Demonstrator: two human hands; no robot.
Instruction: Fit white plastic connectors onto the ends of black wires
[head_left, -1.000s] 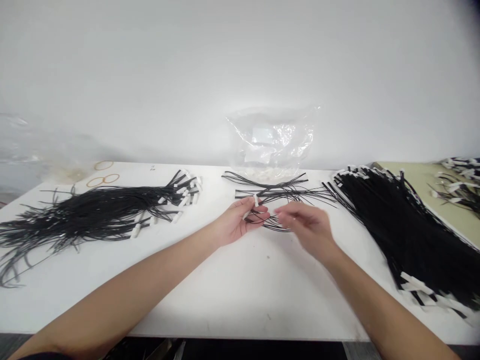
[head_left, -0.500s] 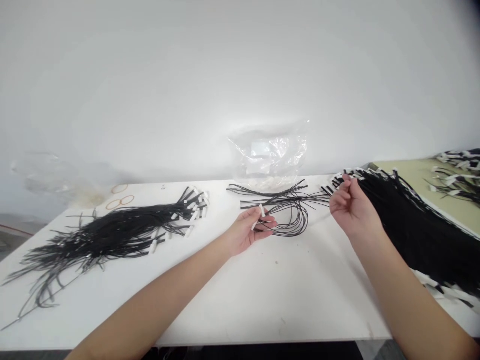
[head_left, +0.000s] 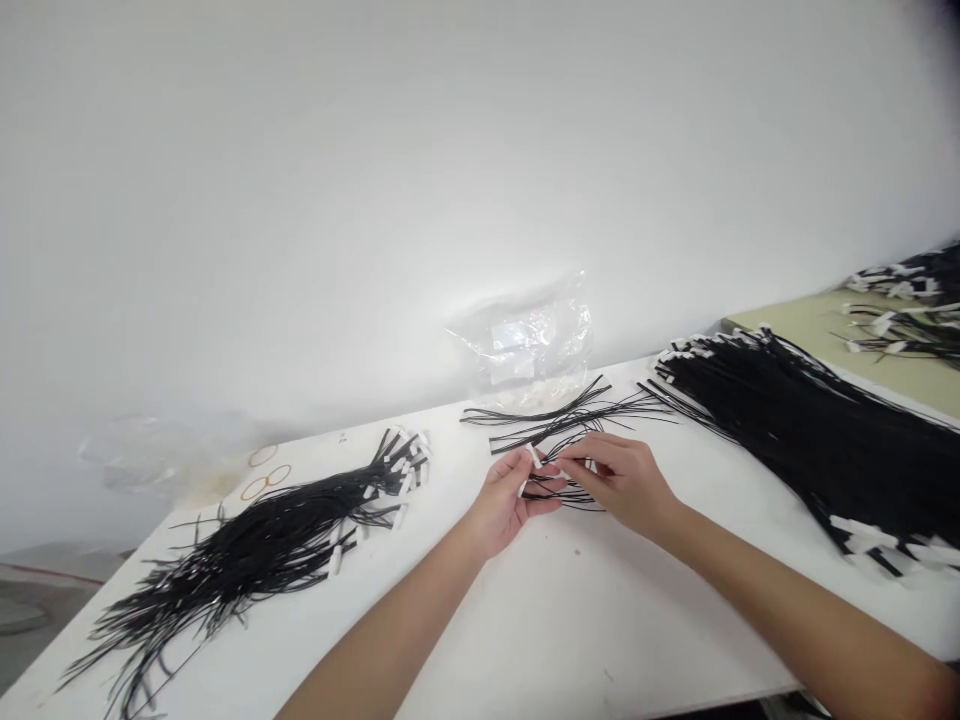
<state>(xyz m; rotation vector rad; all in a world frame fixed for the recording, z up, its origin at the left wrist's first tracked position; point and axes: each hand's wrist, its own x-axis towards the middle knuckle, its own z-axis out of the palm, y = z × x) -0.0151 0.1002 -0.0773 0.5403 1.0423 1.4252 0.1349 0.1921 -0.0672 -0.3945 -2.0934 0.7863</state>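
Observation:
My left hand (head_left: 508, 497) is curled round a small bunch of thin black cables with white end connectors (head_left: 534, 456), held at the middle of the white table (head_left: 570, 620). My right hand (head_left: 619, 476) meets it from the right, its fingers pinched on one of those cables beside the connectors. Several loose black cables (head_left: 559, 415) lie fanned out just behind both hands.
A heap of black cables with white connectors (head_left: 262, 545) lies at the left, a larger heap (head_left: 810, 430) at the right. A clear plastic bag (head_left: 525, 345) leans on the wall behind. Rubber bands (head_left: 262, 478) lie at the back left. More cables (head_left: 900, 315) rest on a yellowish surface.
My right hand came back from the right-hand heap to my left hand and now pinches a cable there. The view has tilted and shifted.

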